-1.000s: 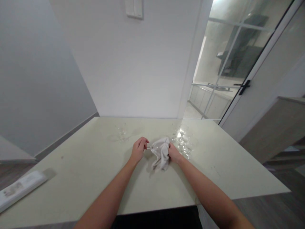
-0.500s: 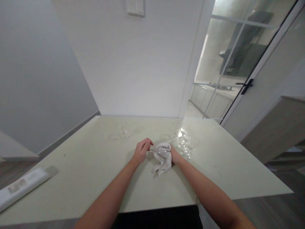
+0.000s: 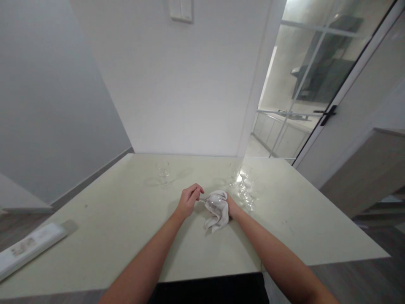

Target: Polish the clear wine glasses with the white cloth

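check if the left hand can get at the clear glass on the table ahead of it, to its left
Likely yes: I see nothing between the left hand and that clear glass. But the hand holds a stemmed glass, so it would probably have to let go first.

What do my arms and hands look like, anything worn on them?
Both forearms are bare, with no sleeves in view. Neither the left hand nor the partly hidden right hand shows a glove, and no watch or bracelet is visible at the wrists.
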`<state>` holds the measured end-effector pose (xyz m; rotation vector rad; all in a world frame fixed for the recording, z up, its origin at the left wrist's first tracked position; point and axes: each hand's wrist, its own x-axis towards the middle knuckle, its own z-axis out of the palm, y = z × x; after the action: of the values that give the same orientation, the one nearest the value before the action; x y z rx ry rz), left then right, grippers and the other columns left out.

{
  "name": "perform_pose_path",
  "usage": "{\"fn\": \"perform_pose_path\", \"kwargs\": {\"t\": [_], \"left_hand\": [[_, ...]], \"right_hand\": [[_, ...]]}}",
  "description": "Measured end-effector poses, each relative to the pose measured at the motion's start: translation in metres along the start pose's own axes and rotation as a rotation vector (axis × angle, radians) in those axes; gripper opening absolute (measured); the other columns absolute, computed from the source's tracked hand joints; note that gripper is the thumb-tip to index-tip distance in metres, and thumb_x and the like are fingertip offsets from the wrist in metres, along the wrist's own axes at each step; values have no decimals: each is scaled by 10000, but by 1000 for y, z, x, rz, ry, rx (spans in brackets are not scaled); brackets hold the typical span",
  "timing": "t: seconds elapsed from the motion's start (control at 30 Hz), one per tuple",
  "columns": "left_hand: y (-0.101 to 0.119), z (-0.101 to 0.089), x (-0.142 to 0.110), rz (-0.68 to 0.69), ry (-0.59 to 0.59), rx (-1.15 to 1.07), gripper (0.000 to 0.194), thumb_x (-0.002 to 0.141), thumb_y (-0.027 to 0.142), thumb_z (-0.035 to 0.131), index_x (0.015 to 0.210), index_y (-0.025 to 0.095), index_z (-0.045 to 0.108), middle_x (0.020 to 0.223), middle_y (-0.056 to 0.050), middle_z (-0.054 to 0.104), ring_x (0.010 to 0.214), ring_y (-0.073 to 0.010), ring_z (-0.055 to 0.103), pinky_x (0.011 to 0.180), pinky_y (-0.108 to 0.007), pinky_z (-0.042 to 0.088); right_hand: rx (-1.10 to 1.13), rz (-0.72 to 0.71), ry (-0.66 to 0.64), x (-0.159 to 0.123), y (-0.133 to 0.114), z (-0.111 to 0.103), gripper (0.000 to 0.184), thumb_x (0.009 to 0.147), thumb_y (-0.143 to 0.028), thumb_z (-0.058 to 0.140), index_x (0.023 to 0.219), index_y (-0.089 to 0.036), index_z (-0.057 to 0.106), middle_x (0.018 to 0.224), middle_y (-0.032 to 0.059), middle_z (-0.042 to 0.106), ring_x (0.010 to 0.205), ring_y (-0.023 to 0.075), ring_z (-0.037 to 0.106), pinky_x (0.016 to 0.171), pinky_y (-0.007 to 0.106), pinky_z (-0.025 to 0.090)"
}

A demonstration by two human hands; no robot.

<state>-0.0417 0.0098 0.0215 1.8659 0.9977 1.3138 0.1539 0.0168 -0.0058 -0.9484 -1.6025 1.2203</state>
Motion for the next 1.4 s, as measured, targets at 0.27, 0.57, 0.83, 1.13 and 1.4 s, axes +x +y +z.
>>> {"fn": "perform_pose_path", "kwargs": {"t": [0.27,0.57,0.83,1.13,1.4], "left_hand": [[-10,2,2,-50,60,-64,405,923,444,377,732,164,598,549,16,466,525,-118,421,517,-244,343],[-7,4,1,-67,59,-96,402,915,467,398,753,164,605,546,16,489,503,-111,424,493,-243,338],[-11,3,4,-95,107,-119,422,919,478,382,738,157,588,544,23,468,493,-102,401,471,-225,311],[-7,2,0,7,77,-90,406,928,457,397,752,154,602,573,16,475,537,-111,435,516,-234,338],[-5,2,4,-87,156,-130,408,915,466,405,732,157,599,555,15,499,483,-96,399,470,-220,307]], "right_hand": [[-45,-36,-116,-1,0,-5,100,649,-282,648,614,-189,651,593,-27,593,641,159,532,656,287,483],[225,183,18,-5,0,0,199,624,-342,687,738,-183,651,692,19,625,659,185,555,614,320,493],[286,345,85,-6,1,10,384,578,-470,710,800,-165,640,566,-15,555,473,113,455,433,250,427],[279,312,76,-8,2,4,283,571,-360,741,732,-144,658,664,42,633,610,172,536,504,280,441],[447,404,184,-2,2,10,365,597,-481,699,788,-179,629,585,-6,589,513,147,542,480,270,471]]}}
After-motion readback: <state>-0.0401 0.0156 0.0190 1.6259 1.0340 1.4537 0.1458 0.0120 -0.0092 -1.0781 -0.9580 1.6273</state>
